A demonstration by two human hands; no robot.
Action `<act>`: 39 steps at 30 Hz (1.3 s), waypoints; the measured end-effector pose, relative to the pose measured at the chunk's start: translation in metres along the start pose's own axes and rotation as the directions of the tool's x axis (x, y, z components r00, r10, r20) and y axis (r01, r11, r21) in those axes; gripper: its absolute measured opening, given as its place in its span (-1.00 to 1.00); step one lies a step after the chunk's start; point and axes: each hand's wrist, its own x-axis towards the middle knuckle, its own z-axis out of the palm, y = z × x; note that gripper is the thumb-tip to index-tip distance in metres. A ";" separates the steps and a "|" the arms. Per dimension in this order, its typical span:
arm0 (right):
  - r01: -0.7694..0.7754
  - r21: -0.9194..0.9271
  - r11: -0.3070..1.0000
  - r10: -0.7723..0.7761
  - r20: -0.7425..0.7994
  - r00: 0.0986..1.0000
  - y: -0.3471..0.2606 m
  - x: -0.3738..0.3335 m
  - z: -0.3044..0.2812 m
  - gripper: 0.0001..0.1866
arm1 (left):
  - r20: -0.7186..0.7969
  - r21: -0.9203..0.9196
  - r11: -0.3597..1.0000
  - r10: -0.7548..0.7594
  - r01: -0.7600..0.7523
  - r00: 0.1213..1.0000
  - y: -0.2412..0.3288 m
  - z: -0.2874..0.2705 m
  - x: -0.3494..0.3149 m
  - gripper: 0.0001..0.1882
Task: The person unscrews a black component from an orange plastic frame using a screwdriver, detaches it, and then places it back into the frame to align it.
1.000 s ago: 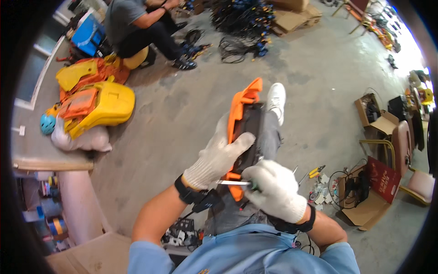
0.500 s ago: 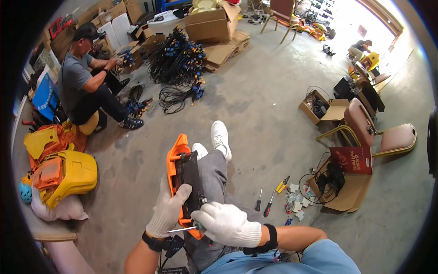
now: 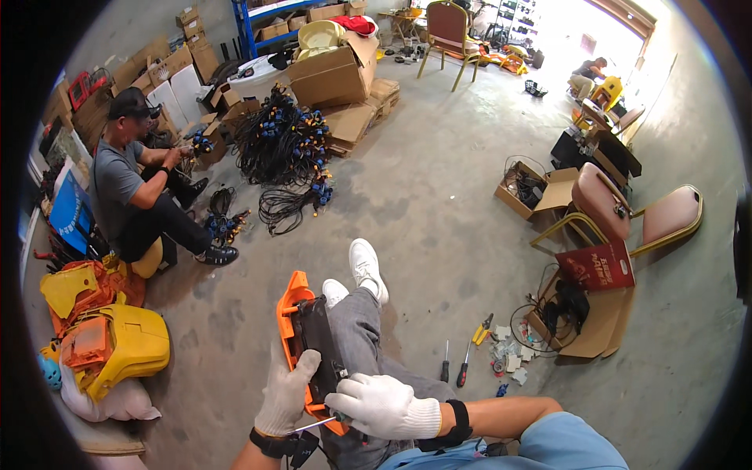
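Note:
An orange plastic housing (image 3: 291,294) with a long black box-like part (image 3: 319,338) set into it rests on my lap, tilted lengthwise. My left hand (image 3: 283,394), in a white knit glove, is closed around its left side, thumb over the black part. My right hand (image 3: 385,406), also gloved, is closed at the lower right edge of the black part. Tucked in its fingers is a screwdriver (image 3: 316,425), its metal shaft pointing left toward my left wrist. The right fingertips are partly hidden, so whether they pinch anything else does not show.
Two screwdrivers (image 3: 463,371), yellow-handled pliers (image 3: 482,329) and white scraps (image 3: 513,362) lie on the floor at right, by an open carton (image 3: 609,325). Yellow and orange housings (image 3: 129,352) stand at left. A seated person (image 3: 133,184) handles cables near a cable heap (image 3: 282,141).
The view has tilted up, so the floor and the objects on it sit lower in the picture. Both hands keep nearly the same hold on the housing and screwdriver.

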 end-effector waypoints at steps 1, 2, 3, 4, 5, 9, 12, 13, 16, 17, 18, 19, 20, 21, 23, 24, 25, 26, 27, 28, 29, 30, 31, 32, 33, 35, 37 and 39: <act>0.007 0.006 1.000 -0.007 -0.003 1.000 0.000 0.001 -0.004 -0.65 | -0.001 0.002 1.000 0.005 -0.005 1.000 0.001 0.000 0.000 -0.42; 0.014 0.012 1.000 -0.014 -0.005 1.000 0.001 0.003 -0.006 -0.64 | 0.014 -0.006 1.000 -0.009 0.009 1.000 0.003 0.000 0.000 -0.39; 0.017 0.009 1.000 -0.017 -0.006 1.000 0.001 0.004 -0.005 -0.64 | 0.031 -0.016 1.000 -0.023 0.024 0.999 0.003 0.000 0.001 -0.36; 0.008 0.019 1.000 -0.009 0.008 1.000 0.002 0.005 -0.004 -0.64 | 0.031 -0.017 1.000 -0.020 0.020 0.999 0.004 0.000 0.002 -0.36; 0.000 0.028 1.000 -0.001 0.022 1.000 0.002 0.006 -0.004 -0.63 | 0.019 0.006 0.999 -0.036 0.036 0.999 0.005 0.001 0.003 -0.37; -0.020 0.063 0.998 0.019 0.012 1.000 0.003 0.006 -0.002 -0.62 | 0.007 0.089 0.996 -0.033 0.032 0.999 0.009 0.002 0.004 -0.37; -0.037 0.056 0.998 0.036 0.018 0.999 0.005 0.002 0.001 -0.60 | 0.020 0.015 0.999 -0.031 0.030 0.999 0.008 0.005 0.003 -0.36; -0.012 0.074 0.997 0.014 -0.015 1.000 0.005 0.002 0.001 -0.60 | 0.028 0.013 1.000 -0.027 0.026 0.999 0.006 0.005 0.003 -0.36; -0.006 0.114 0.993 0.010 -0.033 0.999 0.004 0.002 -0.002 -0.63 | -0.025 0.039 0.999 0.005 -0.004 1.000 0.000 0.002 0.004 -0.44; -0.022 0.102 0.994 0.023 -0.002 1.000 0.005 0.001 -0.003 -0.57 | -0.022 0.053 0.999 0.000 0.001 1.000 0.002 0.003 0.002 -0.44; -0.033 0.093 0.995 0.030 0.029 0.999 0.006 0.003 -0.003 -0.52 | -0.025 0.069 0.998 -0.002 0.003 1.000 0.004 0.004 0.002 -0.45; -0.034 0.088 0.996 0.032 0.027 0.999 0.006 0.003 -0.004 -0.52 | -0.017 0.075 0.997 0.022 -0.021 1.000 0.004 0.004 0.003 -0.46; -0.048 0.084 0.995 0.044 0.047 0.998 0.004 0.004 -0.004 -0.52 | -0.014 0.074 0.997 0.025 -0.024 1.000 0.002 0.003 0.004 -0.46; -0.058 0.082 0.995 0.053 0.068 0.996 0.004 0.005 -0.005 -0.52 | -0.002 0.113 0.993 0.047 -0.047 0.999 -0.001 0.000 0.006 -0.45; -0.046 0.099 0.994 0.038 0.073 0.997 0.007 0.007 -0.004 -0.53 | 0.006 0.152 0.986 0.073 -0.073 0.997 -0.002 -0.003 0.009 -0.45; -0.041 0.118 0.992 0.031 0.078 0.996 0.008 0.007 -0.003 -0.54 | 0.014 0.127 0.989 0.070 -0.072 0.997 -0.002 -0.002 0.008 -0.43; -0.040 0.120 0.992 0.031 0.078 0.997 0.010 0.007 -0.002 -0.54 | 0.021 0.101 0.992 0.068 -0.070 0.997 -0.002 -0.002 0.007 -0.42; 0.002 0.104 0.995 -0.010 0.074 0.997 0.012 0.007 0.000 -0.55 | 0.019 0.103 0.992 0.068 -0.069 0.998 -0.004 -0.002 0.008 -0.42; 0.048 0.093 0.995 -0.055 0.073 0.996 0.014 0.007 0.002 -0.55 | 0.012 0.057 0.997 0.058 -0.058 0.998 -0.007 -0.002 0.009 -0.40; 0.053 0.099 0.994 -0.061 0.074 0.995 0.016 0.007 0.002 -0.55 | 0.005 0.010 0.999 0.048 -0.048 0.999 -0.009 -0.003 0.009 -0.38; 0.092 0.062 0.994 -0.096 0.063 0.993 0.019 0.007 0.001 -0.55 | -0.003 0.012 0.999 0.048 -0.048 0.999 -0.008 -0.004 0.007 -0.38; 0.130 0.019 0.991 -0.130 0.055 0.990 0.021 0.008 -0.001 -0.56 | 0.006 0.025 0.998 0.058 -0.058 0.998 -0.004 -0.001 0.008 -0.37; 0.146 0.004 0.989 -0.146 0.052 0.988 0.020 0.009 -0.002 -0.54 | 0.016 0.038 0.997 0.068 -0.068 0.998 -0.002 0.000 0.008 -0.37; 0.152 0.005 0.988 -0.152 0.055 0.987 0.019 0.009 0.000 -0.54 | 0.010 0.036 0.997 0.070 -0.071 0.997 -0.001 -0.001 0.007 -0.37; 0.172 0.003 0.985 -0.172 0.013 0.985 0.018 0.008 0.003 -0.57 | 0.024 0.058 0.997 0.048 -0.050 0.999 -0.001 -0.003 0.005 -0.37; 0.199 0.000 0.980 -0.198 -0.027 0.980 0.019 0.006 0.004 -0.61 | 0.031 0.079 0.996 0.031 -0.033 0.999 0.001 -0.002 0.005 -0.38; 0.131 0.002 0.991 -0.131 -0.026 0.991 0.018 0.006 -0.001 -0.63 | 0.003 0.103 0.995 -0.015 0.015 1.000 0.003 0.001 0.007 -0.42; 0.087 0.011 0.996 -0.087 -0.022 0.996 0.013 0.002 -0.004 -0.63 | 0.010 0.063 0.998 0.004 -0.005 1.000 -0.002 0.001 0.006 -0.44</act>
